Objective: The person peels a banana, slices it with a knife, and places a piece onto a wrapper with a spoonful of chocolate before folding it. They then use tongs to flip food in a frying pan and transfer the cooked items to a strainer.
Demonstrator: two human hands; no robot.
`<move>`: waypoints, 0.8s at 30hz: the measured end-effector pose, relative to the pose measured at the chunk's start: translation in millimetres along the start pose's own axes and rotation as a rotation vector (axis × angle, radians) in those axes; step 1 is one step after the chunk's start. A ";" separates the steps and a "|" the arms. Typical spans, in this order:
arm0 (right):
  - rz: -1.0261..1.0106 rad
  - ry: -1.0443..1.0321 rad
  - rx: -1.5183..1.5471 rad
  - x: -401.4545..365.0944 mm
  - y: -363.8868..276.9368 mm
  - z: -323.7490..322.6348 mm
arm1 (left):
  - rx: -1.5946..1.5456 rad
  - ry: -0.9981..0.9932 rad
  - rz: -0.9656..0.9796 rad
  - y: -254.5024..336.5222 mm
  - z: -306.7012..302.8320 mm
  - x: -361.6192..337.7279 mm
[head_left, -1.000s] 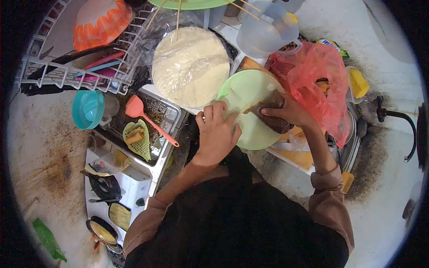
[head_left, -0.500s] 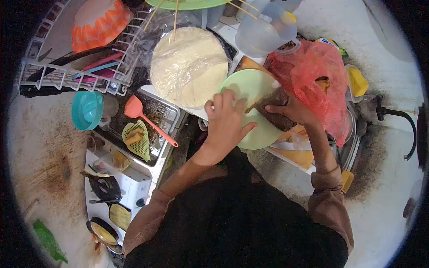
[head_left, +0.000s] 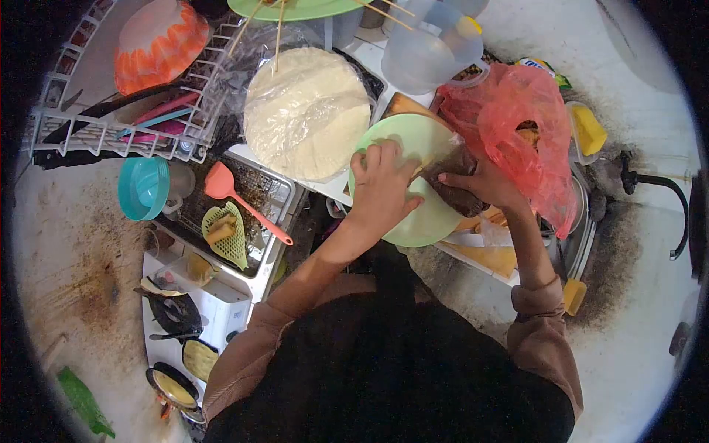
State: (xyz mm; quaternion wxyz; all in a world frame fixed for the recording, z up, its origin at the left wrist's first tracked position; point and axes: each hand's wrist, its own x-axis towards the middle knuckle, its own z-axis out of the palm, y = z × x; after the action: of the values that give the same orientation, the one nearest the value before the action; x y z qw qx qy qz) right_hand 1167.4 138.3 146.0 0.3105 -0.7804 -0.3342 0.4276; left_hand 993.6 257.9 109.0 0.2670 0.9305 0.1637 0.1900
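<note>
A pale green plate (head_left: 421, 225) lies in front of me beside the red plastic bag. My left hand (head_left: 380, 188) is over the plate's left part, fingers bent and apart, with the thumb pointing right; nothing shows in its grasp. At the plate's right side my right hand (head_left: 487, 184) grips a dark brown bag (head_left: 452, 184), thumb across its top. The bag's narrow end points toward my left hand, and something small and yellowish is at that end. Most fingers of my right hand are hidden behind the bag.
Round wrappers under clear plastic (head_left: 306, 114) lie behind the plate. A red plastic bag (head_left: 517, 133) is at the right, near a black faucet (head_left: 665, 184). To the left are a coral spatula (head_left: 247, 203), a turquoise container (head_left: 142, 188) and a white dish rack (head_left: 111, 125).
My left hand has shifted slightly up and right relative to the plate, its fingers more curled. The plate has moved slightly left. My right hand still holds the brown bag.
</note>
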 end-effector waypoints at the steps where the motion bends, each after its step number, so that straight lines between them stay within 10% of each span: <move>1: 0.003 -0.002 -0.002 0.4 0.0 -1.0 | -0.001 -0.003 0.000 0.2 -0.6 -0.1; 24: 0.071 0.118 -0.349 -2.0 -7.8 -20.1 | -0.018 -0.022 0.009 -0.6 0.2 0.2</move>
State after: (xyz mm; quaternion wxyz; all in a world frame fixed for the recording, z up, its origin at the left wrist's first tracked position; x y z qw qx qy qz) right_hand 1182.2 137.3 161.8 0.1740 -0.8576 -0.3566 0.3272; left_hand 993.8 258.4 108.5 0.2764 0.9307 0.1551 0.1825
